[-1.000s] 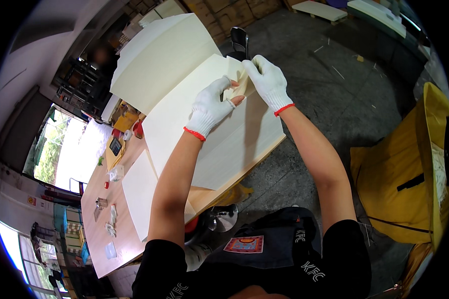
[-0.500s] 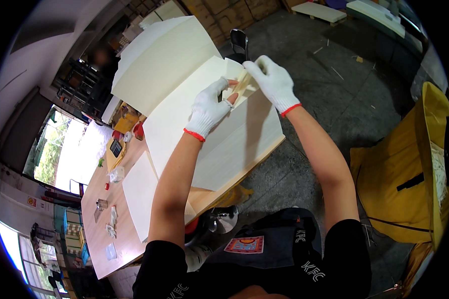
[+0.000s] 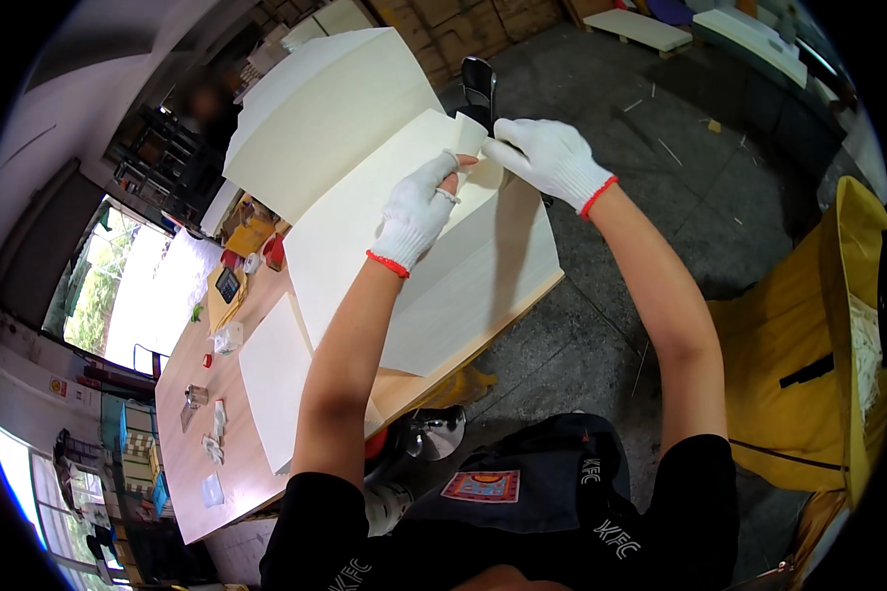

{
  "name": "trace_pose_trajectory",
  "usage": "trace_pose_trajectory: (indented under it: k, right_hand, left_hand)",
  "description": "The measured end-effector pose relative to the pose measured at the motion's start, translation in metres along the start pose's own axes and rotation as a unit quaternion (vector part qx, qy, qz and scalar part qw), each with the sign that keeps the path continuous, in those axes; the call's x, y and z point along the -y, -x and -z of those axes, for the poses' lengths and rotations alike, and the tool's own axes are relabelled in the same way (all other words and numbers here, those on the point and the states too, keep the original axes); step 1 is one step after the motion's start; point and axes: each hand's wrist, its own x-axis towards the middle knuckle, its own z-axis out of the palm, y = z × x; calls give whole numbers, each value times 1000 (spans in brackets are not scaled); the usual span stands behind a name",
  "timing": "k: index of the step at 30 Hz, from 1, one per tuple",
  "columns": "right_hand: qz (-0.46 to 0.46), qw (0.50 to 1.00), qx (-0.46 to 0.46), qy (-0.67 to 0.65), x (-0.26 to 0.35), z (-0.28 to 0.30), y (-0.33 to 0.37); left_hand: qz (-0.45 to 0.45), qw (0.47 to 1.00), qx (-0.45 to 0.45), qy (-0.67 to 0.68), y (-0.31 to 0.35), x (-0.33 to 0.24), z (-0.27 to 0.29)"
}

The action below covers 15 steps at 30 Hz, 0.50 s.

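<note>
A thick stack of cream-white paper sheets (image 3: 463, 286) lies on the table in front of me, its far part bent up into a tall curved flap (image 3: 335, 108). My left hand (image 3: 416, 209), in a white knitted glove with bare thumb and fingertip, rests on top of the stack. Its thumb and forefinger are a little apart, near the right end. Across from it, my gloved right hand (image 3: 552, 163) pinches at the stack's far right corner. A curled sheet edge (image 3: 471, 136) rises between the two hands. The right fingertips are partly hidden.
The wooden table (image 3: 212, 394) also bears a calculator (image 3: 228, 286), a metal canister (image 3: 196, 396) and red tape rolls (image 3: 272, 252). A black chair (image 3: 478, 84) stands beyond the stack. At right is a large yellow bag (image 3: 779, 374). Someone stands in the background at left.
My right hand has moved slightly right, away from my left hand. The paper between them has curled up more at the corner. My left thumb and forefinger are closer together.
</note>
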Motion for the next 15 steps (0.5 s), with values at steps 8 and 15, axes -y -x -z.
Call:
trace_pose_trajectory:
  k: [8,15]
  right_hand:
    - [-253,928,-22,-272,18,-17,5]
    - [-230,932,-85,-266,20,-26,11]
  left_hand:
    - [35,999,20,-31,1,-6,4]
    - [20,998,21,-62,0,-11,1]
